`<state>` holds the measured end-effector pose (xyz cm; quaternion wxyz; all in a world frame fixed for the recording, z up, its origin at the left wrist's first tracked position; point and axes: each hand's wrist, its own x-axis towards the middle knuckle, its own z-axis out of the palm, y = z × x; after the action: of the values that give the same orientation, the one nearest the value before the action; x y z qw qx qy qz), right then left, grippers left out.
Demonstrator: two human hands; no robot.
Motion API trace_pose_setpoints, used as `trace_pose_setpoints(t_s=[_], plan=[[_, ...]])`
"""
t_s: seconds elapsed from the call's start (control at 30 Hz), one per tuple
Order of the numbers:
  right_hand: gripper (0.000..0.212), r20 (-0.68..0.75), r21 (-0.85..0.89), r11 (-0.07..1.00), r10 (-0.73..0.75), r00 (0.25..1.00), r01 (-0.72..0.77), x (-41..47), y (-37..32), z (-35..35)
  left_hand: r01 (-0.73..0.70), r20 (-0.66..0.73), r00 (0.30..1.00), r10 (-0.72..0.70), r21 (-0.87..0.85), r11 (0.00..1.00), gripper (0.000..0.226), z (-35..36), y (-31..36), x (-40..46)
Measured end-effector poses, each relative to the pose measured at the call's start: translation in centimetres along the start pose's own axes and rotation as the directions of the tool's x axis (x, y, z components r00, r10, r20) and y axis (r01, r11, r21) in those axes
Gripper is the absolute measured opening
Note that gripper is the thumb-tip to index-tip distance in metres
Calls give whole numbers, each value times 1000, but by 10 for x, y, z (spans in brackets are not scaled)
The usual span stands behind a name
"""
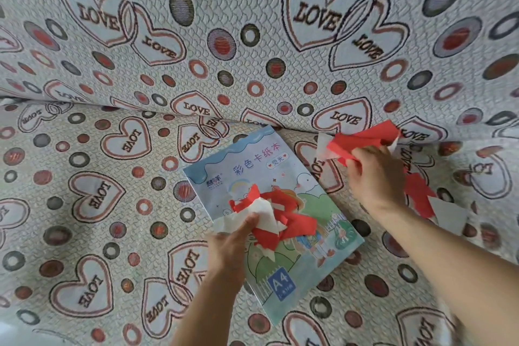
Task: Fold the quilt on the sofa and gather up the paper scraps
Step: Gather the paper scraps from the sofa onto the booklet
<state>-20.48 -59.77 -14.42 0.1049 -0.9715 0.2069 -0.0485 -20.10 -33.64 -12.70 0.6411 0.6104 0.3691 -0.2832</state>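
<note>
your left hand (230, 241) is bunched tight on a wad of red and white scraps (269, 216) over the A4 card-paper pad (252, 166) | right hand (373, 174) pinches red scraps (362, 137) at the sofa (98, 196) crease, far right | loose scraps (421, 194) just right of that wrist
</note>
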Motion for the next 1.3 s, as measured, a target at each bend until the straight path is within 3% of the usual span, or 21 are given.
trace_pose_setpoints(t_s=[0.07, 0.17, 0.23, 0.33, 0.4, 0.5, 0.63, 0.7, 0.77, 0.83, 0.93, 1.0, 1.07, 1.13, 1.2, 1.3], plan=[[24, -62, 185, 983, 16, 998, -5, -7, -5, -4, -1, -6, 1000, 1, 6, 1000, 21, 3, -3, -1], [22, -129, 370, 929, 25, 991, 24, -26, -21, -6, 27, -6, 1000, -27, 29, 999, 22, 12, -8, -5], [18, -176, 425, 891, -93, 980, 161, -41, -32, -5, 27, 5, 1000, -27, 50, 998, 32, 16, -11, -5], [20, -170, 354, 830, -396, 902, 431, -59, -42, 1, 28, 3, 1000, -28, 78, 997, 39, 17, -14, -5], [16, -130, 279, 800, -517, 846, 532, -68, -44, 7, 42, 8, 999, -43, 97, 994, 41, 15, -14, -4], [26, -8, 205, 784, -597, 802, 586, -77, -42, 15, 64, 42, 997, -65, 32, 997, 44, 13, -14, -4], [20, 84, 161, 768, -636, 767, 620, -84, -41, 18, 26, 49, 998, -28, 39, 999, 70, 11, -17, -4], [21, 102, 178, 762, -644, 758, 623, -86, -41, 15, 1, 59, 998, -3, 38, 999, 57, 13, -18, -5], [42, 126, 216, 766, -636, 761, 605, -85, -38, 11, 7, 44, 999, -9, 52, 999, 41, 17, -17, -6], [47, 96, 216, 805, -581, 808, 553, -76, -30, 5, 19, 7, 1000, -19, 49, 999, 36, 20, -18, -4], [28, -26, 100, 932, -348, 937, 349, -52, -8, 1, 13, -18, 1000, -12, 28, 1000, 38, 22, -17, 0], [48, 18, -49, 987, -154, 988, 155, -36, 9, -1, 9, -19, 1000, -8, 28, 1000, 44, 22, -18, 1], [61, 117, -182, 982, -25, 993, 46, -23, 23, -4, 9, -30, 1000, -9, 19, 1000, 48, 22, -19, 3], [55, 187, -296, 955, 27, 982, 30, -13, 32, -5, 11, -23, 1000, -11, 10, 1000, 54, 22, -20, 5], [42, 188, -356, 931, -11, 982, 78, -6, 37, -4, 5, -12, 1000, -5, 3, 1000, 55, 22, -19, 4], [20, 117, -304, 949, -48, 992, 82, 0, 41, -3, 15, 11, 1000, -15, 13, 1000, 50, 22, -17, 4]])
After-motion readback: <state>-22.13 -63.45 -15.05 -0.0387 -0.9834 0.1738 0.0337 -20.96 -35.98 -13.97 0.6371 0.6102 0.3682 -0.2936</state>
